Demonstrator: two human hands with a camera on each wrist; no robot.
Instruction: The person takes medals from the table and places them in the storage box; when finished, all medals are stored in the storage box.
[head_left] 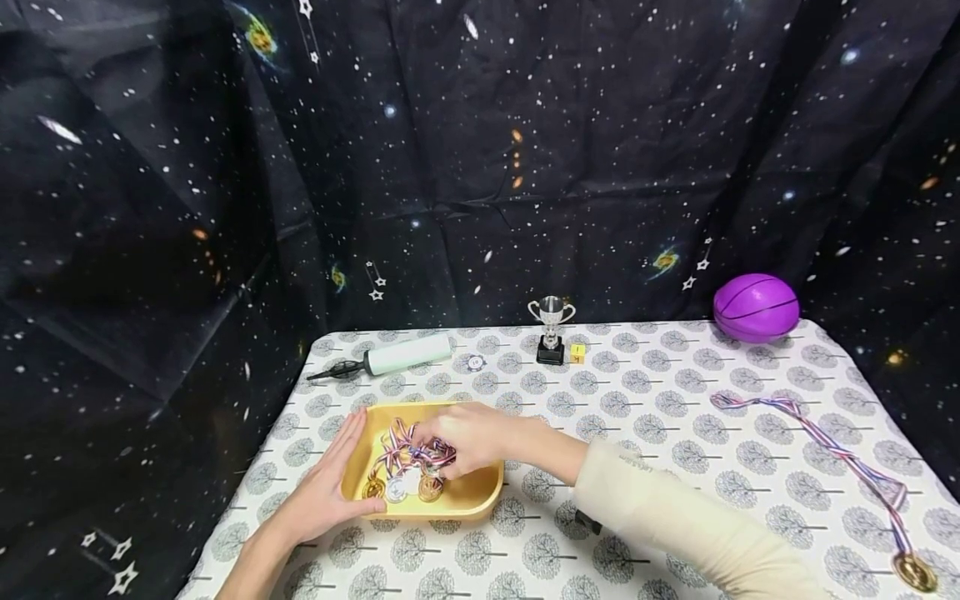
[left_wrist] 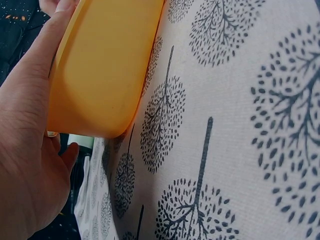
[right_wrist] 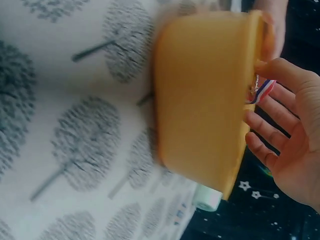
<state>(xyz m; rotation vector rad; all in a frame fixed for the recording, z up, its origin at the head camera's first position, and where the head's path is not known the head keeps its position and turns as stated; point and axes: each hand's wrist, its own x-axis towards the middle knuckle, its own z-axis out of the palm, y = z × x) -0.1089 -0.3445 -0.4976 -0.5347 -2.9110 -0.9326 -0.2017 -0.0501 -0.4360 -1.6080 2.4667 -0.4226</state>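
Observation:
A yellow plastic basin (head_left: 480, 505) stands at the front left of the table. My left hand (head_left: 324, 492) grips its left side, with the thumb over the front rim and the fingers along the side. Inside the basin lie several medals, among them a gold one (head_left: 373, 487), a silver one (head_left: 396, 489) and a bronze-coloured one (head_left: 431, 488), with tangled striped ribbons (head_left: 401, 450). My right hand (head_left: 468, 437) reaches in over the rim. In the right wrist view, a red, white and blue medal ribbon (right_wrist: 263, 92) rises above the rim between its fingers; part of their hold is hidden.
Behind the basin lie a pale green hand pump (head_left: 408, 354) and a small round badge (head_left: 476, 362). A silver trophy cup (head_left: 551, 321) stands beside a yellow cube (head_left: 577, 353). At right are a purple ball (head_left: 756, 308) and a gold medal (head_left: 913, 572) with its ribbon stretched out.

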